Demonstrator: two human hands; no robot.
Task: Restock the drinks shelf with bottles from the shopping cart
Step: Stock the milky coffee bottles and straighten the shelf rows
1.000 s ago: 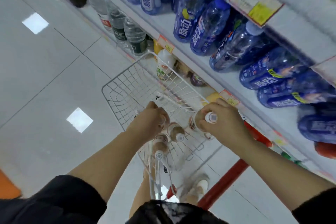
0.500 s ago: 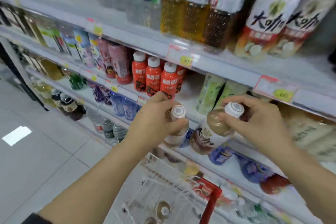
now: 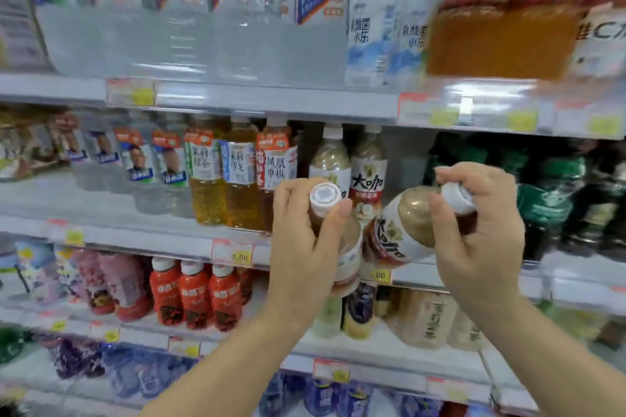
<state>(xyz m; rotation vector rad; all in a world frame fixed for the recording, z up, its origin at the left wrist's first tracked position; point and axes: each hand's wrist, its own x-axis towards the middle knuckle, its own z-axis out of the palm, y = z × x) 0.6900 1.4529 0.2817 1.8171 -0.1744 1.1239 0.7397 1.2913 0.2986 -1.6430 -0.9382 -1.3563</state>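
Observation:
My left hand [image 3: 301, 247] grips a brown milk-tea bottle [image 3: 349, 247] with a white cap by its neck, held roughly upright. In my right hand [image 3: 481, 234] is a second bottle of the same drink [image 3: 403, 227], held at the cap and tilted with its base toward the shelf. Both bottles hang in front of the middle shelf [image 3: 152, 240], just before two matching bottles [image 3: 367, 173] that stand there. To the right of those two, the shelf shows a dark gap. The shopping cart is out of view.
Amber tea bottles [image 3: 237, 179] stand left of the matching ones, dark green bottles [image 3: 548, 200] to the right. Large water bottles [image 3: 203, 10] fill the top shelf. Red bottles [image 3: 193, 291] and pale bottles [image 3: 430, 315] sit on the shelf below.
Both hands lifted a bottle each out of the cart and raised them to the middle shelf. My view swung up from the cart to the shelves.

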